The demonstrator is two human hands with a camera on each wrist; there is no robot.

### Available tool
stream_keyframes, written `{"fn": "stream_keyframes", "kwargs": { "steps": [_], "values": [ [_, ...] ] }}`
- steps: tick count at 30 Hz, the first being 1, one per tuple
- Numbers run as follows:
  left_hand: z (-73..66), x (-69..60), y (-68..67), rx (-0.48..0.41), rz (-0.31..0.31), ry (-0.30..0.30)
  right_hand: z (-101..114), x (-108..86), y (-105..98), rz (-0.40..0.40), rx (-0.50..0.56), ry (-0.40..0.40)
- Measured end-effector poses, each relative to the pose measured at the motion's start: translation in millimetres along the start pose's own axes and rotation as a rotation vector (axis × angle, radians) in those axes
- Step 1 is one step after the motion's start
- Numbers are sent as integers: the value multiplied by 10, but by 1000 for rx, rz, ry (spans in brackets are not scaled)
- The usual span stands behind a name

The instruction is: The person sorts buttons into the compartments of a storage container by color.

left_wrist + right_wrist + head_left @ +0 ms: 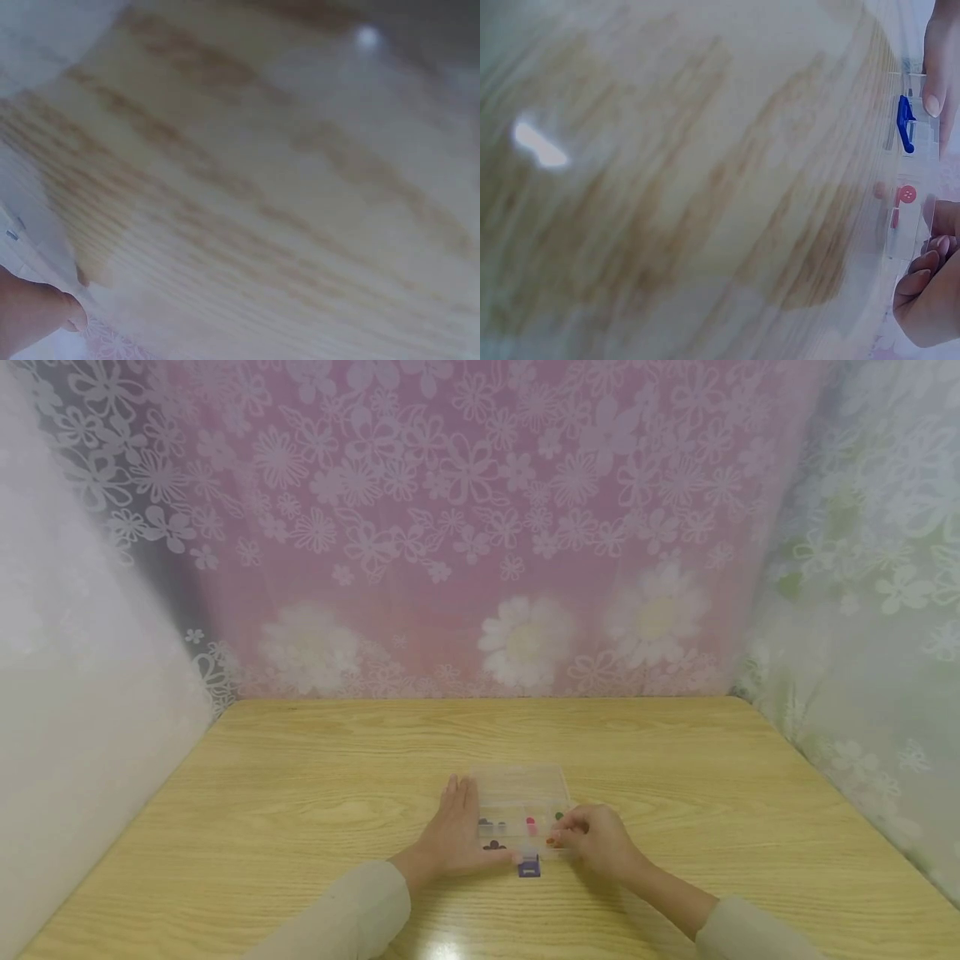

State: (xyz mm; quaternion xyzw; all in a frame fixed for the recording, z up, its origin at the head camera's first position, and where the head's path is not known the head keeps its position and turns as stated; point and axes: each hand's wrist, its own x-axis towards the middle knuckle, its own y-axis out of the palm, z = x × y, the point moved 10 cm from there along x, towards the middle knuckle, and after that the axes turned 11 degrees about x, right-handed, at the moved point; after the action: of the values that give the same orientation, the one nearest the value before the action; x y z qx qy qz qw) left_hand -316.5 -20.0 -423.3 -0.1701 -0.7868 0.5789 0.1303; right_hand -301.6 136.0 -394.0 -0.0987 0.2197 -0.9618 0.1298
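A clear plastic compartment box (519,814) lies on the table, its lid (519,782) raised at the back. Dark buttons (495,845) fill part of the front left; a pink button (531,821) and a green one (559,816) lie further back. Along the box's left side my left hand (455,831) rests, fingers straight, thumb along the front edge near the blue latch (528,867). My right hand (596,837) bends its fingers into the front right compartment, beside red buttons (907,194). Whether its fingertips pinch one is hidden.
The wood-grain table (300,785) spreads around the box. Behind it hangs a pink flowered curtain (450,527), with pale sheets at the left and right. A bright light reflection shows on the near tabletop.
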Motion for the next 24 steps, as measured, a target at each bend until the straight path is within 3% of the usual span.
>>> {"fn": "stream_keyframes", "kwargs": {
  "steps": [16,24],
  "values": [
    [-6,-23,-28,-18,-23,-2,83,-4,-29,11,-46,-51],
    [36,-35,-30,-13,-17,-24,50,-19,-144,-11,-33,-21]
  ]
}}
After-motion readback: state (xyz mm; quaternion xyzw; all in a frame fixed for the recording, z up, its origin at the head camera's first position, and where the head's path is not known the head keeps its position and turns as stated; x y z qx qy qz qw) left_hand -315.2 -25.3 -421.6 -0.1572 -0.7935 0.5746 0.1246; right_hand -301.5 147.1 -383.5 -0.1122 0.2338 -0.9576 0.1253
